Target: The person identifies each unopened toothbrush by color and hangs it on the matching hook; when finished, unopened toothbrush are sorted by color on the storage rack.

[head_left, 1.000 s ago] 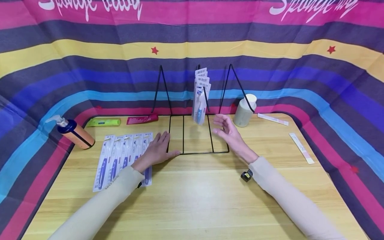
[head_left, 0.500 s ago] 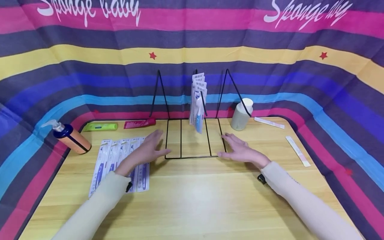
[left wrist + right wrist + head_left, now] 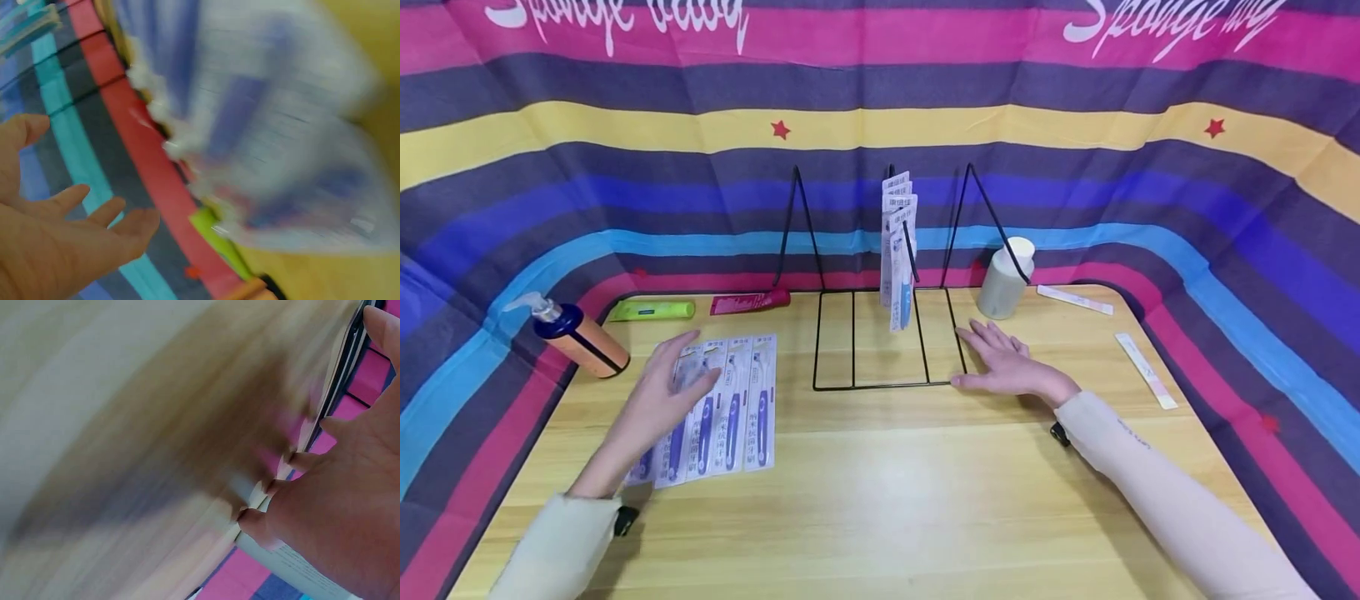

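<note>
My left hand [image 3: 662,400], fingers and thumb spread, is over the left part of a row of packaged toothbrushes [image 3: 762,408] with purple handles. It covers some of the packs. In the left wrist view the toothbrush packs [image 3: 244,119] are blurred and nothing is between the fingers. At the right side of a black wire rack [image 3: 891,386], my right hand [image 3: 1011,367] has its fingertips at the base wire, thumb near the front corner. Several blue packaged toothbrushes [image 3: 899,250] hang one behind another from the rack's middle hook.
A pump bottle [image 3: 587,343] leans at the far left. Behind the row lie a green tube [image 3: 651,310] and a pink tube [image 3: 748,302]. Right of the rack stands a white-capped bottle [image 3: 1002,279], partly behind a rack wire. Two slim white packets [image 3: 1146,371] lie farther right.
My left hand has left the rack's left side and moved left over the toothbrush row. My right hand has come down and nearer along the rack's right side. The hanging packs have turned slightly.
</note>
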`<state>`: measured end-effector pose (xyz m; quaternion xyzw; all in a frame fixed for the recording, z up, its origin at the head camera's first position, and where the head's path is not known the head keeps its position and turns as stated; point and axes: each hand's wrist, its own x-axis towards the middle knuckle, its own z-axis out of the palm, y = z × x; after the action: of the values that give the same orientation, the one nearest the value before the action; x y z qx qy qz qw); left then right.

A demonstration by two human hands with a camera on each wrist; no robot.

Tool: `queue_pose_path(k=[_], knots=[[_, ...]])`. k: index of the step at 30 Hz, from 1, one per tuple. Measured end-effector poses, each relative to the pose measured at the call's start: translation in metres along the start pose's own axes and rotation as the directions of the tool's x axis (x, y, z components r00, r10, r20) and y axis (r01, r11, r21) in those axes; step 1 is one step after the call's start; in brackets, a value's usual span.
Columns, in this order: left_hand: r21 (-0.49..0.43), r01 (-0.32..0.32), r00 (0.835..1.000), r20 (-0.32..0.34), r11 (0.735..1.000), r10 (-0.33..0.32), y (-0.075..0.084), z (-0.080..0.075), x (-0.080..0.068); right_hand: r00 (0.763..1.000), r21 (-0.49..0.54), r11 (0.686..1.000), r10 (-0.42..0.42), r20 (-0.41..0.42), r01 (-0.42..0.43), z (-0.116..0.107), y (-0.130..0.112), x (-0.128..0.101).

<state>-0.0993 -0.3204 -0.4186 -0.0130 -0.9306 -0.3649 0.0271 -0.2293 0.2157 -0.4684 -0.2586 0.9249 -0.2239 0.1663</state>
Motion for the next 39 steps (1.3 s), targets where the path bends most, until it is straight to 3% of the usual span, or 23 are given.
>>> queue_pose_path(k=[4, 9, 17, 24, 35, 39], knots=[[0.005, 0.105, 0.994, -0.044, 0.994, -0.105, -0.024, -0.01, -0.018, 1.0, -0.009, 1.0, 0.012, 0.017, -0.012, -0.004, -0.005, 0.0], [0.076, 0.217, 0.976, -0.031, 0.973, -0.216, -0.047, -0.017, -0.028, 1.0, -0.009, 1.0, 0.018, 0.025, -0.017, -0.004, -0.005, -0.001], [0.083, 0.289, 0.953, 0.067, 0.954, -0.295, -0.065, -0.022, -0.028, 0.999, -0.009, 1.0, 0.008, 0.031, -0.008, -0.003, -0.001, -0.002], [-0.032, 0.355, 0.929, 0.125, 0.934, -0.349, -0.071, -0.027, -0.019, 0.999, -0.009, 1.0, 0.01, 0.036, -0.01, -0.003, 0.0, -0.004], [-0.225, 0.376, 0.921, -0.02, 0.899, -0.39, -0.078, -0.024, -0.024, 0.999, -0.017, 1.0, 0.002, 0.036, -0.001, -0.003, 0.001, -0.004], [-0.292, 0.334, 0.922, -0.095, 0.896, -0.374, -0.07, -0.024, -0.026, 0.999, -0.015, 1.0, -0.005, 0.037, 0.005, -0.003, 0.001, -0.004]])
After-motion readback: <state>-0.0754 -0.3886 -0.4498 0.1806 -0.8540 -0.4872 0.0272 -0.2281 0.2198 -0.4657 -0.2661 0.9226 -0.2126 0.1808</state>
